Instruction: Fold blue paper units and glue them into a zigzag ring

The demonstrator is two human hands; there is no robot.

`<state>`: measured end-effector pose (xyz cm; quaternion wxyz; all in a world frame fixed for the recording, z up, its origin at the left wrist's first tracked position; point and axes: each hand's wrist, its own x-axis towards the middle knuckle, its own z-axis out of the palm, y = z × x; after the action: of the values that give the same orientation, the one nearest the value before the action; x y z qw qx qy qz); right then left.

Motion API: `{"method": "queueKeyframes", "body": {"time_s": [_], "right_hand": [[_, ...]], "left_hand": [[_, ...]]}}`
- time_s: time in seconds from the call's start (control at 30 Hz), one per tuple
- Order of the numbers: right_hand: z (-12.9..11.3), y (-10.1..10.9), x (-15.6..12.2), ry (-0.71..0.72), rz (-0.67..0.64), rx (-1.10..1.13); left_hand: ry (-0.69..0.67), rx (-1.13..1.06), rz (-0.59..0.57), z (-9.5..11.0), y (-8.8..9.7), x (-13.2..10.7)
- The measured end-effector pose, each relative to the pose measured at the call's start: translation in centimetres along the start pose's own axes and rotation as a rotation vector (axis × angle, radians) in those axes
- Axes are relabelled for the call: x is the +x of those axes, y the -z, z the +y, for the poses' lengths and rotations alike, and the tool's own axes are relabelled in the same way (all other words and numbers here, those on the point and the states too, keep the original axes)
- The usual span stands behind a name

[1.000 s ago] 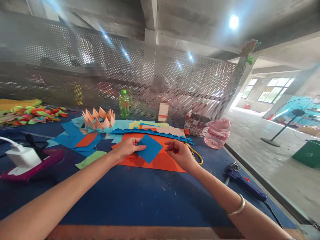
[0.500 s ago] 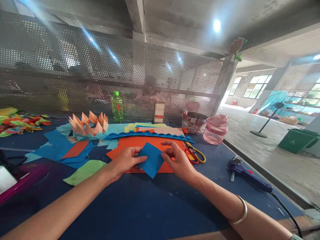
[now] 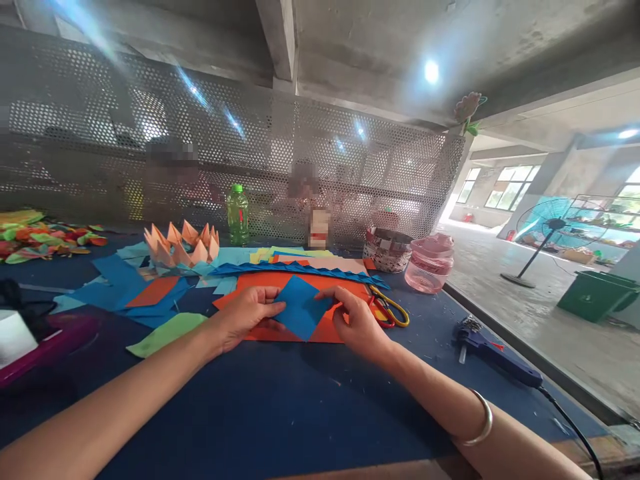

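Observation:
A square of blue paper (image 3: 303, 308) stands corner-on in front of me, pinched between my left hand (image 3: 245, 319) at its left corner and my right hand (image 3: 357, 323) at its right corner. It lies just over an orange paper sheet (image 3: 327, 331), which covers the bare mat beneath it. A blue zigzag-folded paper strip (image 3: 295, 269) runs along the sheet's far edge. Beyond it stands a peach origami crown (image 3: 183, 245). Yellow-handled scissors (image 3: 387, 310) lie just right of my right hand.
A dark blue work mat (image 3: 300, 400) carries loose paper, a green paper leaf (image 3: 165, 335), a glue gun (image 3: 493, 353), a green bottle (image 3: 238, 215) and a pink jar (image 3: 429, 263). Paper flowers (image 3: 40, 245) lie far left. A perforated metal screen (image 3: 240, 153) stands behind.
My right hand has come in from beside the blue square to its right corner. The square has shifted slightly nearer me, and the whole view has swung, moving the table contents leftward.

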<state>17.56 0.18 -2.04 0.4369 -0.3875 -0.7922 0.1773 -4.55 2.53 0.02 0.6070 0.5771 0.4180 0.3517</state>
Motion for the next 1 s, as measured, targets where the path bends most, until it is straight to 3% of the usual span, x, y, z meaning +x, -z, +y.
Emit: {"method": "queueKeyframes", "body": {"time_s": [0.13, 0.3, 0.6, 0.73, 1.0], "right_hand": [[-0.5, 0.1, 0.0, 0.030, -0.042, -0.022], [-0.9, 0.1, 0.1, -0.002, 0.030, -0.002], [0.1, -0.9, 0.6, -0.215, 0.050, 0.434], [-0.3, -0.7, 0.5, -0.231, 0.043, 0.394], [-0.4, -1.0, 0.4, -0.314, 0.014, 0.320]], "left_hand": [[-0.024, -0.010, -0.033, -0.1, 0.2, 0.0], [-0.017, -0.060, -0.040, 0.2, -0.2, -0.2], [0.048, -0.203, -0.053, 0.5, -1.3, -0.9], [0.101, -0.126, -0.034, 0.5, -1.2, -1.0], [0.078, -0.049, -0.022, -0.1, -1.1, -0.7]]}}
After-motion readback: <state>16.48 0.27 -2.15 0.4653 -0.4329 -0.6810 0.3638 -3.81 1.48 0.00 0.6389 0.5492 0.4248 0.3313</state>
